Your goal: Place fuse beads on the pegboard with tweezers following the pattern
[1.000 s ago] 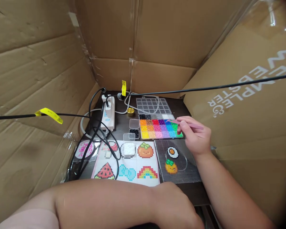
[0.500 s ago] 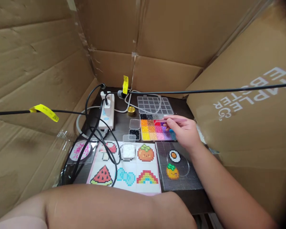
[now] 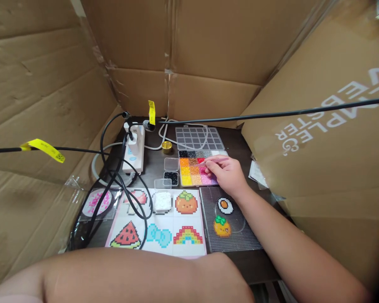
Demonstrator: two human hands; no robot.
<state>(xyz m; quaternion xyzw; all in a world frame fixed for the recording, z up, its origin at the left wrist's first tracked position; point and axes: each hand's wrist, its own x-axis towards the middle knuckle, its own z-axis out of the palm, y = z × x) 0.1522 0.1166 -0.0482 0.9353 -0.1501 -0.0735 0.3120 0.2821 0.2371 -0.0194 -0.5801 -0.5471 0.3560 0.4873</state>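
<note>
A: Head view, and the right hand (image 3: pixel 228 174) is in over the bead tray (image 3: pixel 185 170)! What's it got?

B: Pink tweezers (image 3: pixel 218 160), pinched snugly between thumb and fingers, the hand closed around them. The tips are over the red and brown compartments; whether they grip a bead, too small to tell.

A: And the left hand (image 3: pixel 225 277)?

B: Only its back shows, low in the picture at the end of the forearm. Fingers out of sight, so I can't tell how open it is or whether it holds anything.

A: Where's the tray sitting?

B: On the dark table (image 3: pixel 154 162), just beyond the pegboard (image 3: pixel 236 242), with the clear gridded lid (image 3: pixel 199 138) behind it. On the pegboard, a fried egg figure (image 3: pixel 225 205) above an orange fruit figure (image 3: pixel 222 227)!

A: Left of that?

B: The pattern sheet (image 3: pixel 189 221), carrying an open box of white beads (image 3: pixel 162 201). Black beads (image 3: pixel 171 178) sit in a small box beside the tray, a gold tin (image 3: pixel 166 146) farther back, and pink beads (image 3: pixel 97 202) on a round dish, far left, with black cables (image 3: pixel 123 185) looping across.
</note>
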